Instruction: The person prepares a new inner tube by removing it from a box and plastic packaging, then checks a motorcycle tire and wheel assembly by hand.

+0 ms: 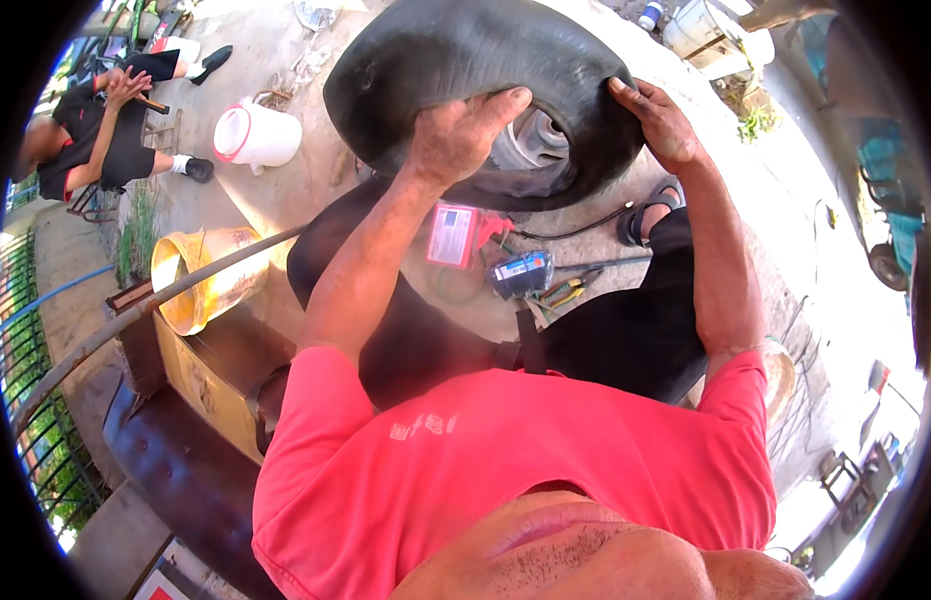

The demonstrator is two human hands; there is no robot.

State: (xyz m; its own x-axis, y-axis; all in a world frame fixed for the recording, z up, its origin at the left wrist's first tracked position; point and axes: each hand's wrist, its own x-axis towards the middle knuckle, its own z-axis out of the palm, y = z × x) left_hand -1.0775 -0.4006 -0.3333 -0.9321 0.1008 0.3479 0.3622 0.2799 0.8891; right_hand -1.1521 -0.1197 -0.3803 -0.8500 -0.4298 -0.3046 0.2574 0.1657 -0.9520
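A large, puffed-up black inner tube (pixel 466 60) is held up in front of me, with a smooth, slightly shiny skin. My left hand (pixel 454 138) is closed on its near left side, the thumb laid along the inner edge and the fingers mostly hidden. At the right side of the tube, my right hand (pixel 661 125) grips the rubber between thumb and fingers. Through the hole in the tube a grey metal wheel rim (pixel 536 142) shows, partly covered. Whether the tube touches the rim I cannot tell.
On the ground between my legs lie a red box (pixel 452 236), a dark blue pack (pixel 522 273) and pliers (pixel 563 292). Leftward stand a yellow bucket (pixel 191 290), a white jug (pixel 271 135) and a brown seat (pixel 176 460). A person (pixel 101 140) sits far left.
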